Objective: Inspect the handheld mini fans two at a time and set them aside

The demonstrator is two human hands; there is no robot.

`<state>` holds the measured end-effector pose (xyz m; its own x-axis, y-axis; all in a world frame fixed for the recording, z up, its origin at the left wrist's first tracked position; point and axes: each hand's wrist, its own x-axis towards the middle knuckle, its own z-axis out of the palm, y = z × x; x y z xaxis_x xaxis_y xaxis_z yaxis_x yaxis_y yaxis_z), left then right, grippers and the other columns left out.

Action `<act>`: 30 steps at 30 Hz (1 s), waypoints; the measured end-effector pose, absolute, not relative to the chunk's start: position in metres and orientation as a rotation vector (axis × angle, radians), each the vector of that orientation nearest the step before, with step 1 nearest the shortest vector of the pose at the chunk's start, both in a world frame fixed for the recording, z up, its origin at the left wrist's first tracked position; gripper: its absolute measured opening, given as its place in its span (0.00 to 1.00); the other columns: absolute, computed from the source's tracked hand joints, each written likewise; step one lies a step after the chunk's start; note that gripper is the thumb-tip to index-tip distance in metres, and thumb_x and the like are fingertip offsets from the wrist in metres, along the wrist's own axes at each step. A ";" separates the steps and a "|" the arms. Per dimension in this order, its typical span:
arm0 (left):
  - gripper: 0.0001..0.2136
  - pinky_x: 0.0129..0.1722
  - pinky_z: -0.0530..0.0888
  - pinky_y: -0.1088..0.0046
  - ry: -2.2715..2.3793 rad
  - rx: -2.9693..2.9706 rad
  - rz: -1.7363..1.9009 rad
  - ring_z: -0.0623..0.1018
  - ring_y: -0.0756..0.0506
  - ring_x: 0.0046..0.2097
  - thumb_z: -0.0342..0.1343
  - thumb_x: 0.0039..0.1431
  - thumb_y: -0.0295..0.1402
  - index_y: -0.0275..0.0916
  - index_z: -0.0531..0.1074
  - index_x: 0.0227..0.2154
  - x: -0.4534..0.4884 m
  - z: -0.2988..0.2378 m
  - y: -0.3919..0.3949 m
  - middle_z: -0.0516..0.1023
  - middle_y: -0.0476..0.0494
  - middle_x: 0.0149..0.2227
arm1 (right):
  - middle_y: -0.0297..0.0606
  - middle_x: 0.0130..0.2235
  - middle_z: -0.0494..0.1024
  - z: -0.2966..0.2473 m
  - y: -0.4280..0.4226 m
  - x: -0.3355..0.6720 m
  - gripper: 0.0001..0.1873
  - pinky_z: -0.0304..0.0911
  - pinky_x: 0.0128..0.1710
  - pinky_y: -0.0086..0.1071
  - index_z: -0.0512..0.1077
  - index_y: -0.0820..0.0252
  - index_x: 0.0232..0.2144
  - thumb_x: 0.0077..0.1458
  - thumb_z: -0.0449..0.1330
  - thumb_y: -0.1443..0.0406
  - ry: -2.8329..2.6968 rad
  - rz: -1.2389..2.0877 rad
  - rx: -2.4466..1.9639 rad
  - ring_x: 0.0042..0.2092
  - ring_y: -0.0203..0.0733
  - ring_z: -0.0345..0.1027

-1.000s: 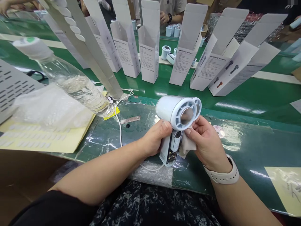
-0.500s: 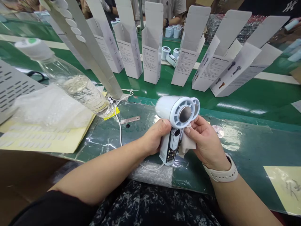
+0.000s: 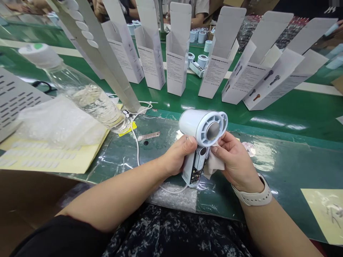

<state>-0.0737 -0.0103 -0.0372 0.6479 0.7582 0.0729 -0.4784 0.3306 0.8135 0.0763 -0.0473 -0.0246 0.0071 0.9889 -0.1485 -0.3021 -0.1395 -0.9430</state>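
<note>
Head view: the person's 2 bare hands are working over a green surface (image 3: 270, 214).
Clear plastic: it is lying on the surface near the body, below the hands (image 3: 177, 200).
Light blue fan: it is being held tilted above the surface, grille towards the right (image 3: 191, 125); a circuit board (image 3: 196, 175) is showing on the handle.
Left hand: it is clamping round the fan's handle, thumb pressing just under the barrel (image 3: 180, 155).
Right hand: it is pinching a white cloth (image 3: 216, 162) beside the handle, fingers together (image 3: 235, 159); a pale watch strap (image 3: 255, 197) is circling the wrist.
Yellow paper: it is lying at the right edge (image 3: 327, 210).
White cable: it is curving across the surface to the left (image 3: 137, 142), near a metal strip (image 3: 149, 136) and a black disc (image 3: 146, 143).
Clear bottle: it is leaning left in view (image 3: 93, 103).
White boxes: 7 are standing open in a row, the leftmost partly hiding behind a metal post (image 3: 112, 67) (image 3: 177, 67).
Blue cylinders: several are standing beyond the boxes (image 3: 202, 36).
Co-workers: their arms are showing farthest away (image 3: 198, 20).
</note>
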 end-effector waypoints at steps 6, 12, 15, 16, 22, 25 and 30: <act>0.34 0.34 0.78 0.65 0.335 0.904 0.843 0.81 0.38 0.38 0.58 0.45 0.67 0.38 0.76 0.37 -0.073 -0.037 -0.010 0.79 0.40 0.28 | 0.28 0.28 0.68 -0.024 -0.047 0.073 0.18 0.65 0.27 0.28 0.74 0.53 0.38 0.47 0.74 0.58 -0.835 1.429 -1.079 0.27 0.34 0.61; 0.30 0.30 0.76 0.70 0.335 0.917 0.871 0.80 0.42 0.32 0.59 0.46 0.66 0.39 0.74 0.29 -0.078 -0.036 -0.005 0.75 0.45 0.22 | 0.29 0.27 0.71 -0.023 -0.046 0.077 0.11 0.63 0.25 0.28 0.75 0.53 0.33 0.48 0.72 0.60 -0.852 1.388 -1.121 0.27 0.34 0.63; 0.32 0.38 0.79 0.64 0.330 0.900 0.895 0.81 0.37 0.40 0.55 0.46 0.69 0.39 0.74 0.29 -0.083 -0.031 0.000 0.76 0.42 0.25 | 0.34 0.32 0.77 -0.022 -0.046 0.087 0.09 0.66 0.28 0.31 0.78 0.53 0.30 0.48 0.72 0.58 -0.910 1.289 -1.184 0.31 0.38 0.68; 0.33 0.39 0.79 0.62 0.329 0.881 0.902 0.81 0.36 0.42 0.53 0.47 0.70 0.39 0.73 0.27 -0.085 -0.028 0.001 0.77 0.41 0.26 | 0.35 0.33 0.77 -0.022 -0.046 0.091 0.07 0.66 0.30 0.33 0.79 0.53 0.30 0.49 0.71 0.59 -0.953 1.225 -1.211 0.33 0.39 0.70; 0.36 0.39 0.81 0.60 0.327 0.733 0.887 0.81 0.35 0.46 0.47 0.48 0.72 0.38 0.67 0.17 -0.088 -0.009 0.004 0.79 0.36 0.34 | 0.40 0.44 0.76 -0.022 -0.045 0.109 0.03 0.64 0.51 0.50 0.79 0.53 0.28 0.54 0.67 0.63 -1.190 0.647 -1.430 0.51 0.51 0.69; 0.35 0.36 0.81 0.63 0.327 0.705 0.872 0.82 0.36 0.45 0.48 0.49 0.71 0.38 0.67 0.17 -0.087 -0.008 0.003 0.79 0.38 0.33 | 0.40 0.47 0.76 -0.019 -0.045 0.101 0.08 0.68 0.50 0.48 0.73 0.54 0.26 0.57 0.63 0.62 -1.092 0.806 -1.215 0.53 0.52 0.70; 0.36 0.28 0.79 0.68 0.326 0.712 0.833 0.81 0.43 0.30 0.48 0.49 0.71 0.38 0.69 0.19 -0.081 -0.018 -0.001 0.77 0.41 0.24 | 0.30 0.25 0.71 -0.017 -0.050 0.079 0.08 0.65 0.23 0.31 0.71 0.52 0.32 0.60 0.63 0.56 -0.968 1.105 -1.076 0.25 0.36 0.66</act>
<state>-0.0806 -0.0014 -0.0181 0.6413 0.7672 0.0061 -0.5589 0.4618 0.6888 0.0791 -0.0498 -0.0168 0.1882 0.9798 0.0677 -0.1961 0.1051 -0.9749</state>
